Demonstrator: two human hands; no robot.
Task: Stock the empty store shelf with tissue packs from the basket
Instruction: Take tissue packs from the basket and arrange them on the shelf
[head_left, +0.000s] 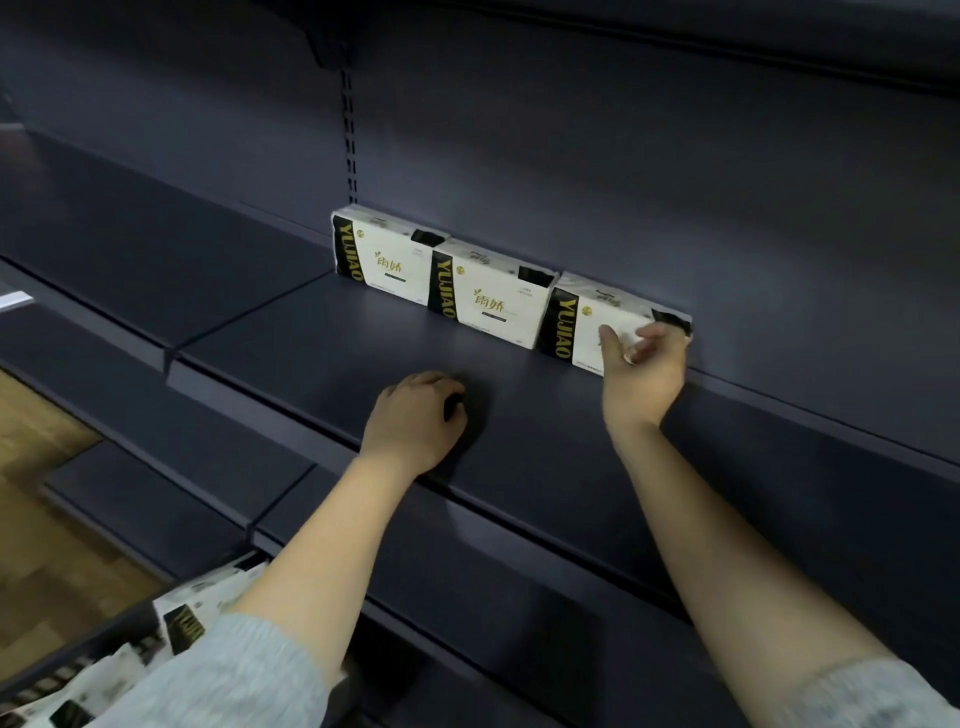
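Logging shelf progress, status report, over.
Right hand at the third tissue pack, fingers loose. Left hand curled, holding nothing, on the shelf. Three packs against the back wall. Nothing in the way.

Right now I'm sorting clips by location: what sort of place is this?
Most likely a shop aisle: dark metal retail shelving on a slotted upright, three identical tissue packs faced in a row at the back, and a basket holding more packs.
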